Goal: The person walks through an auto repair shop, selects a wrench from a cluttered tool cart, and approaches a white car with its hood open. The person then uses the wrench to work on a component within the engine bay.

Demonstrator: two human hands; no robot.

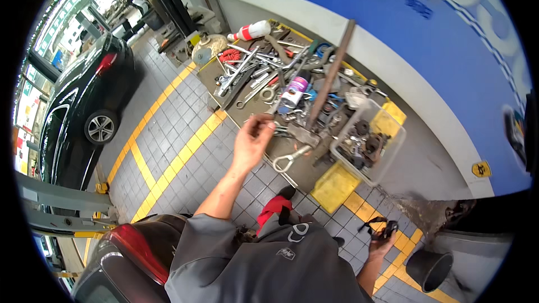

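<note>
Clear plastic tub at the near right end of the bench: holds a heap of dark, greasy-looking metal parts. Black round bucket stands on the floor at lower right; contents not readable. White plastic bottle with red band lies at the far end; purple-and-white can lies among the tools.

Surface: brown-topped workbench, yellow-edged, crowded with steel wrenches; a long brown bar lies across them. Room: grey tiled floor with yellow lines, black car at left, blue wall panel behind.

Small black device, black strap dangling: gripped in right hand, off the bench, above the floor. Left hand, fingers curled, is at the bench's near edge beside a ring-ended steel tool; cannot tell whether it grips anything.
</note>
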